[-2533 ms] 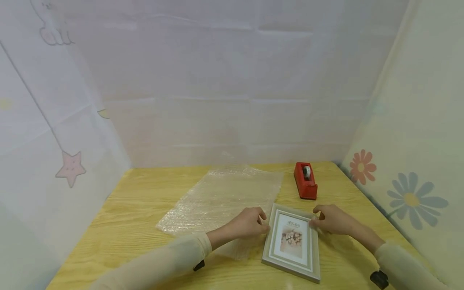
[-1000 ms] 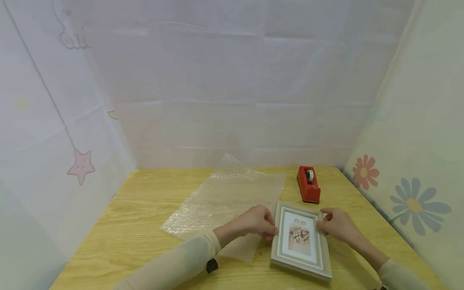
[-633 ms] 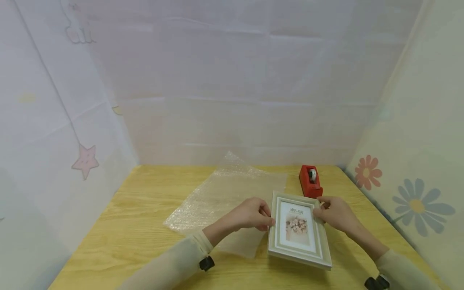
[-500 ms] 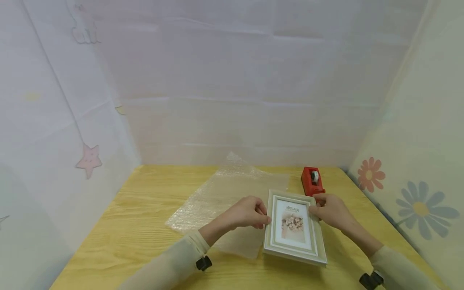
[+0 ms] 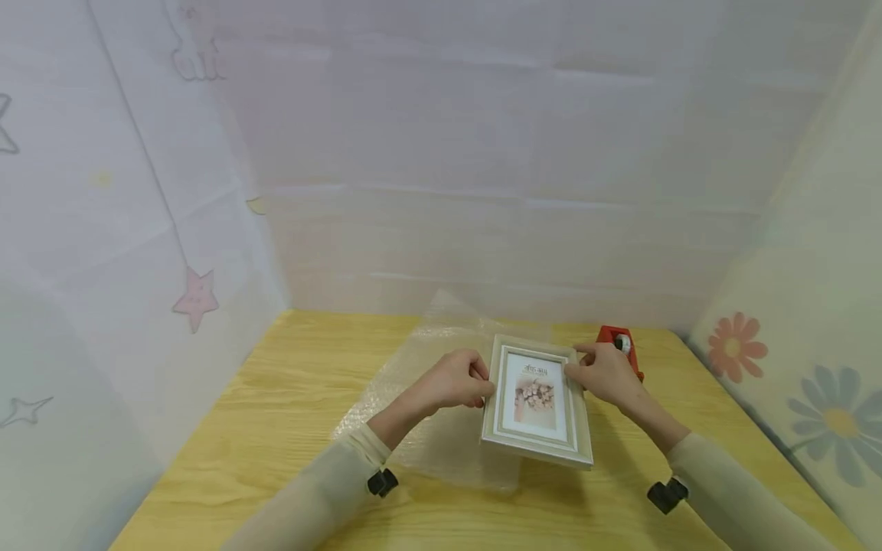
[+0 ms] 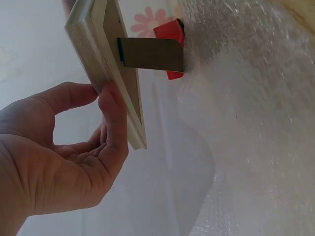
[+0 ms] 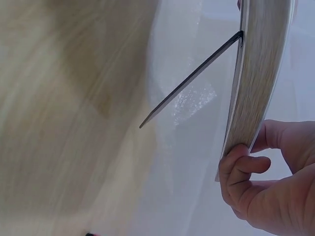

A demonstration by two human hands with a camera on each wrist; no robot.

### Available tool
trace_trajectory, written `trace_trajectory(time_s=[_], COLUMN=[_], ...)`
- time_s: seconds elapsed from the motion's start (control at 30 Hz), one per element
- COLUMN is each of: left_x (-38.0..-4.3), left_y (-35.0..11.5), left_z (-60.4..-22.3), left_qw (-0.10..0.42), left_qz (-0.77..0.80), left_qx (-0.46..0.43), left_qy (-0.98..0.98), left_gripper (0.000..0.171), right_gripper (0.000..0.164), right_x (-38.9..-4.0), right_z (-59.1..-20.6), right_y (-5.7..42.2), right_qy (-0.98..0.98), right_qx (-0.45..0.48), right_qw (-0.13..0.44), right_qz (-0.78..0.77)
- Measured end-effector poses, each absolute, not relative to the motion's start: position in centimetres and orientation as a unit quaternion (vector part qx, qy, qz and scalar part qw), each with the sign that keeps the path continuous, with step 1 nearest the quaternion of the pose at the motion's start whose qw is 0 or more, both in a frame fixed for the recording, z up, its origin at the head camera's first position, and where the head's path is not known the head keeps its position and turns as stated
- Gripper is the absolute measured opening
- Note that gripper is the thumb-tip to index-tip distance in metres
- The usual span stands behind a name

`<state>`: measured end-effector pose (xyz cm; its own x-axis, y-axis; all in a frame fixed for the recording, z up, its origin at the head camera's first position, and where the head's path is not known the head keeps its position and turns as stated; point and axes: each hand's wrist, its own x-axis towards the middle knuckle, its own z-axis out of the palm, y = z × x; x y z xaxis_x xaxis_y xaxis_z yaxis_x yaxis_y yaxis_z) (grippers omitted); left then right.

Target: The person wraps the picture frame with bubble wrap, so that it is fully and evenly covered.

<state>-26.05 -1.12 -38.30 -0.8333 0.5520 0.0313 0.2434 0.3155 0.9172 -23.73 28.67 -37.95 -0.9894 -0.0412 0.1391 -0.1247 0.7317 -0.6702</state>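
Observation:
A cream picture frame (image 5: 576,398) with a flower print is held up over the table, tilted, its face toward the head camera. My left hand (image 5: 458,380) pinches its left edge, thumb in front and fingers behind, as the left wrist view shows. On the opposite edge, my right hand (image 5: 606,373) grips near the upper corner. From the frame's back an easel stand (image 7: 189,78) sticks out at an angle. Below and behind the frame lies a clear bubble wrap sheet (image 5: 441,451), partly covered by the frame and left hand.
A red tape dispenser (image 5: 611,334) stands at the back right, partly hidden behind the right hand. The yellow wood-grain table (image 5: 289,398) meets pale printed cloth walls (image 5: 441,153) at the back and both sides.
Both hands have taken hold of the picture frame, lifted it off the table and carried it left, over the bubble wrap's right side. The head view has also shifted slightly.

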Motion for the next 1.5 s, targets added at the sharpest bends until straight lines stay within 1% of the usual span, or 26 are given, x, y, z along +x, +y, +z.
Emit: trace_trajectory(time_s=[0.2,0.37,0.5,0.6,0.8,1.03,1.17,1.5], left_x=[-26.0,-25.7,-24.6,-23.7,-22.8,-24.1,-25.1,-27.5], left_y=[-1.3,-1.7,-2.0,-2.4,-3.5,-4.4,-4.7,-5.8], left_z=[-36.9,-35.8,-34.6,-33.6,-32.3,-32.5,-33.0,-34.0], left_qw=[0.139,0.137,0.132,0.113,0.042,-0.014,-0.037,-0.051], left_qz=[0.544,0.556,0.556,0.545,0.493,0.469,0.437,0.426], left_qx=[0.257,0.262,0.266,0.269,0.260,0.240,0.227,0.181], left_qy=[0.786,0.777,0.776,0.786,0.829,0.850,0.869,0.885], left_gripper=[0.012,0.014,0.016,0.016,0.016,0.013,0.014,0.022], right_gripper=[0.059,0.058,0.058,0.058,0.059,0.056,0.054,0.058], right_x=[-24.0,-23.8,-23.3,-23.1,-23.8,-26.2,-28.0,-31.7], right_z=[-35.8,-33.8,-32.5,-31.5,-30.1,-30.4,-31.3,-33.1], right_y=[28.4,27.9,27.6,27.2,25.5,23.8,23.3,21.9], right_qy=[-0.935,-0.937,-0.932,-0.926,-0.926,-0.917,-0.911,-0.899], right_qx=[0.028,0.034,0.040,0.044,0.050,0.066,0.080,0.068], right_qw=[0.057,0.082,0.089,0.087,0.093,0.127,0.134,0.109], right_qz=[0.348,0.337,0.348,0.364,0.361,0.371,0.382,0.418])
